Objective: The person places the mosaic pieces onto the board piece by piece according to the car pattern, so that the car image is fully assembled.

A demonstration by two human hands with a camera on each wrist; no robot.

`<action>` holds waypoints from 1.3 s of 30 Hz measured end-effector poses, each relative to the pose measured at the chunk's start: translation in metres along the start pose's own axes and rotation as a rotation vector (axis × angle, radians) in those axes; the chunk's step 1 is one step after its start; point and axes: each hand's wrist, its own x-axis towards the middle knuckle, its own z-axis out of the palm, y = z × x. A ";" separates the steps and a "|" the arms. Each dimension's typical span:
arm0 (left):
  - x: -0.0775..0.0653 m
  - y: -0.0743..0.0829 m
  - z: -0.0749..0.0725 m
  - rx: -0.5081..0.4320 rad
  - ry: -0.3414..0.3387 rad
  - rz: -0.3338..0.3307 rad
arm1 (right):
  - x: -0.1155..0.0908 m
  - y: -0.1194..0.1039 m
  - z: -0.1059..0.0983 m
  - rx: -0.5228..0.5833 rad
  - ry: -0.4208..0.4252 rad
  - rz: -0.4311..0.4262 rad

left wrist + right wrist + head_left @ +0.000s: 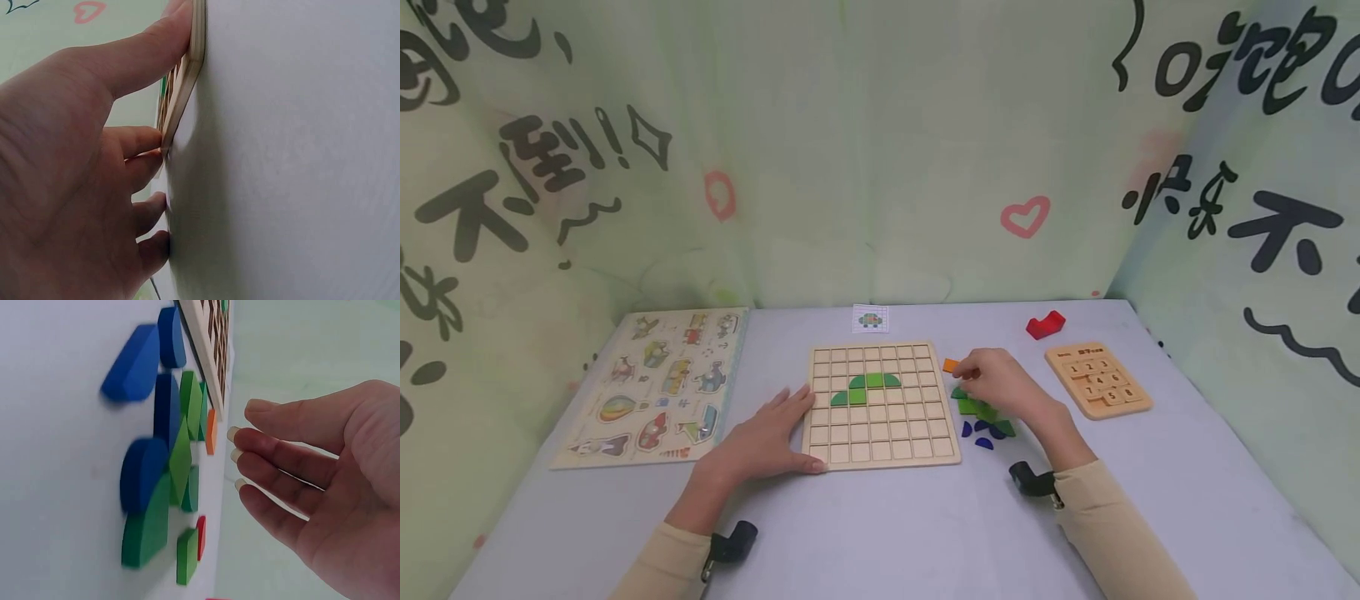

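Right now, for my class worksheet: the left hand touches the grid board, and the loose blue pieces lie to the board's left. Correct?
Not quite: the head view shows the loose blue pieces to the right of the grid board. The left hand does touch the board.

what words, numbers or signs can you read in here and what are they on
"不": left curtain
"到!!": left curtain
"不": right curtain
Other large characters on both: cut off or uncertain
Red heart outlines: back curtain
Wooden number board: digits and heading too small to read surely
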 end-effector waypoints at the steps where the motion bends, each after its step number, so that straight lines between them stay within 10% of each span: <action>1: 0.000 0.000 0.000 0.001 0.000 -0.001 | -0.001 0.003 -0.002 -0.003 -0.005 0.005; 14: 0.000 -0.002 -0.001 -0.012 -0.006 0.003 | -0.007 0.035 -0.013 -0.031 0.008 0.064; 39: 0.001 -0.001 -0.001 -0.025 -0.006 0.002 | 0.032 0.009 0.014 0.007 0.051 0.062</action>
